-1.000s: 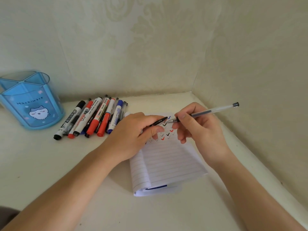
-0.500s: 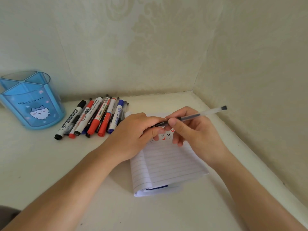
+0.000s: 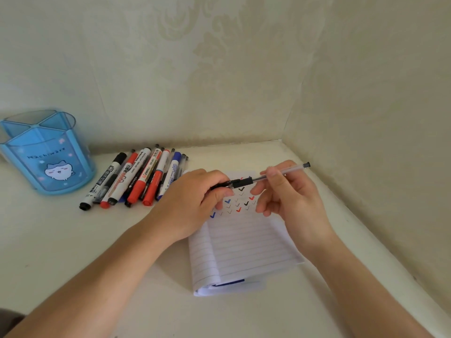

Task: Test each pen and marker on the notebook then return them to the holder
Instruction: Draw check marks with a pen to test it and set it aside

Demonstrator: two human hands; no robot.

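A clear gel pen with a black end is pinched in my right hand, lying nearly level above the notebook. My left hand grips the pen's black cap, which now covers the tip. The lined notebook lies open under both hands, its top rows filled with blue, red and black tick marks. A row of several markers and pens lies on the table left of the notebook. The blue holder with a cat picture stands at far left and looks empty.
The white table meets a patterned wall at the back and another on the right, forming a corner just beyond the notebook. The table's right edge runs diagonally along the right wall.
The pen tip has left the page. My hands came together and the black cap has gone onto the pen's tip; the pen has tilted to nearly level.
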